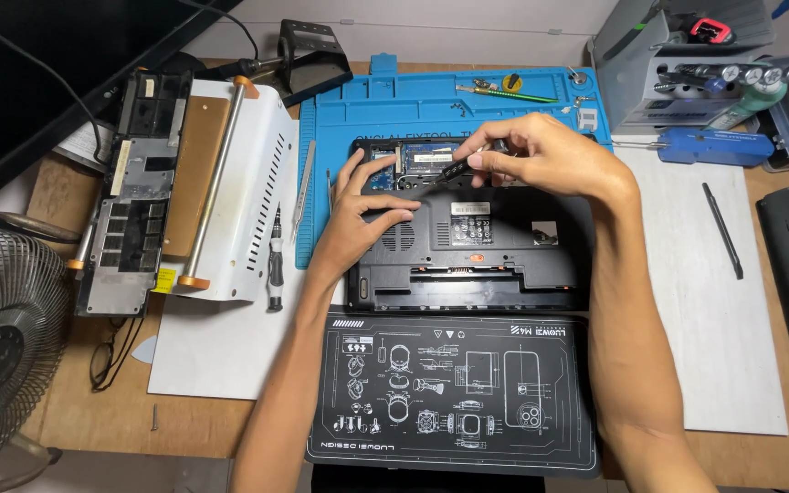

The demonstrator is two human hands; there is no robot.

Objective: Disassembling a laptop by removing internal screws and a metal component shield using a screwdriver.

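- pinched between the thumb and fingertips of the right hand [541,157] is a small dark strip-shaped part [450,172], held at a slant just above the open bay of an upturned black laptop [468,246]; the fingers are closed firmly on one end of it.
- the left hand [364,215] holds nothing: its palm and fingers lie spread flat on the laptop's underside beside the vent grille, index finger stretched toward the bay.
- inside that bay a green memory board [426,158] shows, just beyond the lower tip of the strip (whether the strip touches it cannot be told from this view).
- the laptop sits across a blue repair mat [358,110] and a black printed mat [454,393], on a wooden bench.
- to the left lie tweezers [304,187], a small screwdriver [275,260], a white metal housing [248,173] and a stripped keyboard frame [130,210]; a fan [2,338] stands at the near left corner.
- to the right, a blue-handled screwdriver [714,146] and a black stylus-like tool [723,230] rest on a white sheet.
- risk, as a judgement: the grip is at one end only, so the strip could pivot or slip into the bay; pressing it at this slant could also strain the board's contacts, and the laptop could slide if the left hand lifts.
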